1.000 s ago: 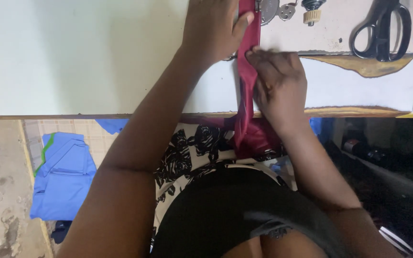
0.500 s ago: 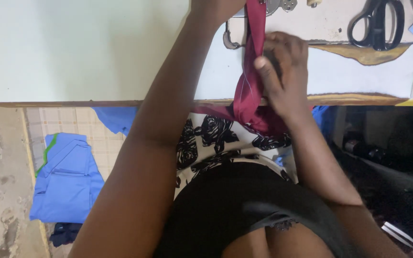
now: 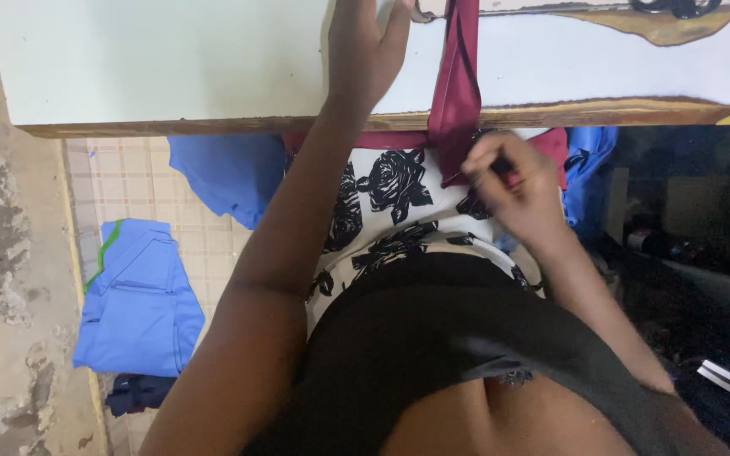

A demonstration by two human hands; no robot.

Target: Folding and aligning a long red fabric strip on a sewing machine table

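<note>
A strip of maroon cloth point(image 3: 458, 89) hangs over the front edge of the pale table point(image 3: 171, 59) and drops onto my lap. My left hand point(image 3: 365, 51) lies flat on the tabletop just left of the strip, fingers apart, touching its edge at most. Below the table edge, my right hand point(image 3: 509, 181) pinches the lower part of the maroon cloth over my black-and-white flowered skirt point(image 3: 390, 203).
Black scissors point(image 3: 678, 7) lie at the far edge of the table, partly cut off. Blue garments point(image 3: 137, 295) lie on the tiled floor to the left, another blue cloth point(image 3: 230, 173) under the table. Dark clutter fills the right side.
My right hand has slid off the table and down the maroon strip to my lap. The view has tilted down, so the scissors and metal parts have moved toward the top edge.
</note>
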